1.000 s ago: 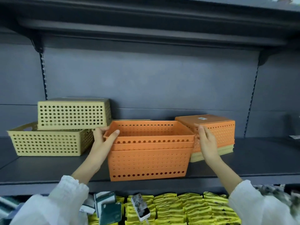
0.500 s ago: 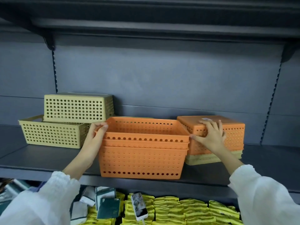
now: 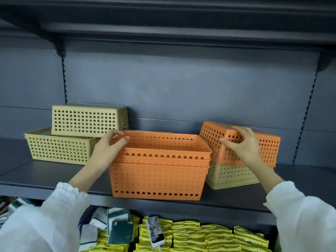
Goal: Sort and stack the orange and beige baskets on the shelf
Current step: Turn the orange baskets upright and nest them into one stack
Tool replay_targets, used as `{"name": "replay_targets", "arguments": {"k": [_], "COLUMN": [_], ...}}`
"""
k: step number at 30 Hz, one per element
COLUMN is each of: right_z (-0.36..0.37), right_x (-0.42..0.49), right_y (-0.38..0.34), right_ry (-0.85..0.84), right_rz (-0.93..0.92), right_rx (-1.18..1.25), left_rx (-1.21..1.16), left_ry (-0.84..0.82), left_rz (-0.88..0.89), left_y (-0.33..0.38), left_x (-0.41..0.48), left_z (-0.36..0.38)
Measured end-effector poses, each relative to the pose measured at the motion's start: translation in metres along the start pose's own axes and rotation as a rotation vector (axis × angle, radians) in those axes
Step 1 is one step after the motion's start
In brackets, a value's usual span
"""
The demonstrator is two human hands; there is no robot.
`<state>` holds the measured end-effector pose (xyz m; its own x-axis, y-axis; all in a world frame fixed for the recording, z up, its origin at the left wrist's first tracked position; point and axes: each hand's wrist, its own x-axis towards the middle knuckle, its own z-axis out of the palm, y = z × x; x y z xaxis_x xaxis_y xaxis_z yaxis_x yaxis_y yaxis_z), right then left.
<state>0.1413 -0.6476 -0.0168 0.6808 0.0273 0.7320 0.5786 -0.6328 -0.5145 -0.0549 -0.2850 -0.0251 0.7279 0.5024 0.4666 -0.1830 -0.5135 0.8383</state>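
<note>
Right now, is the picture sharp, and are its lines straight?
Head view: mostly sharp, right hand on the overturned orange basket slightly smeared; same head view: slotted uprights lean, a wide-angle effect; head view again: upper shelf in deep shadow, white left sleeve nearly washed out.

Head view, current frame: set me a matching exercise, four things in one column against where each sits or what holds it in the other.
Things
1. nested orange stack
2. upturned orange basket
3. upturned beige basket
4. yellow packets

Places or states
A. below the shelf that carries the baskets
B. right hand grips its top corner; it sits over a lower beige basket
C. rests on the open beige basket
D. left hand holds its rim

Pairs: 1-D, 2-B, 3-C, 4-A
</note>
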Motion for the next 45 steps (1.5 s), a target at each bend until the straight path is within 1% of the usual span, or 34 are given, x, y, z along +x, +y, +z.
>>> {"name": "replay_targets", "arguments": {"k": [3,5,7,8,11,14,16,20,25,29,31,33,35,37,38,39,41,42,44,45], "right_z": [-0.014,-0.023,-0.030,-0.033,-0.039,-0.043,-0.044,-0.043,-0.037,-0.031,-0.030,-0.030,-0.027,-0.017,-0.010,-0.004,0.008,0.013,0.024,0.028], "right_x": [0.014,0.022,0.029,0.031,0.036,0.032,0.026,0.012,0.006,0.007,0.008,0.010,0.014,0.021,0.024,0.025,0.024,0.023,0.021,0.020], "right_y": [-0.016,-0.029,-0.043,-0.052,-0.087,-0.124,-0.144,-0.163,-0.166,-0.172,-0.176,-0.179,-0.176,-0.160,-0.149,-0.138,-0.120,-0.113,-0.107,-0.108], "right_ry": [0.101,0.160,0.193,0.207,0.244,0.186,0.137,-0.025,-0.171,-0.249,-0.289,-0.309,-0.243,-0.085,-0.033,-0.024,-0.116,-0.186,-0.305,-0.353], "right_rz": [0.060,0.040,-0.009,-0.039,-0.135,-0.247,-0.328,-0.358,-0.378,-0.416,-0.442,-0.445,-0.399,-0.282,-0.169,-0.035,0.212,0.294,0.377,0.396], "right_rx": [0.121,0.174,0.188,0.190,0.260,0.353,0.375,0.433,0.537,0.574,0.601,0.695,0.745,0.710,0.696,0.682,0.660,0.666,0.682,0.684], "left_rx": [0.157,0.336,0.501,0.531,0.520,0.561,0.637,0.698,0.883,0.856,0.825,0.715,0.539,0.326,0.235,0.163,0.082,0.063,0.015,-0.065], "left_ry": [0.019,0.071,0.089,0.065,-0.049,-0.074,-0.054,0.028,-0.036,0.038,0.066,0.064,0.065,0.091,0.118,0.155,0.207,0.206,0.180,0.153], "left_rz": [0.032,0.114,0.258,0.340,0.574,0.800,0.882,0.923,1.037,1.112,1.086,0.988,0.878,0.765,0.708,0.654,0.553,0.507,0.423,0.375], "left_y": [0.010,0.017,0.029,0.039,0.072,0.100,0.111,0.115,0.111,0.115,0.113,0.108,0.101,0.097,0.097,0.099,0.101,0.100,0.097,0.097], "left_x": [0.002,0.002,0.004,0.006,0.012,0.023,0.031,0.042,0.041,0.037,0.037,0.036,0.033,0.032,0.029,0.027,0.024,0.024,0.025,0.026], "left_z": [0.002,0.004,0.009,0.013,0.037,0.061,0.068,0.054,0.028,0.013,0.008,0.007,0.008,0.008,0.008,0.006,0.002,0.001,-0.002,-0.005]}}
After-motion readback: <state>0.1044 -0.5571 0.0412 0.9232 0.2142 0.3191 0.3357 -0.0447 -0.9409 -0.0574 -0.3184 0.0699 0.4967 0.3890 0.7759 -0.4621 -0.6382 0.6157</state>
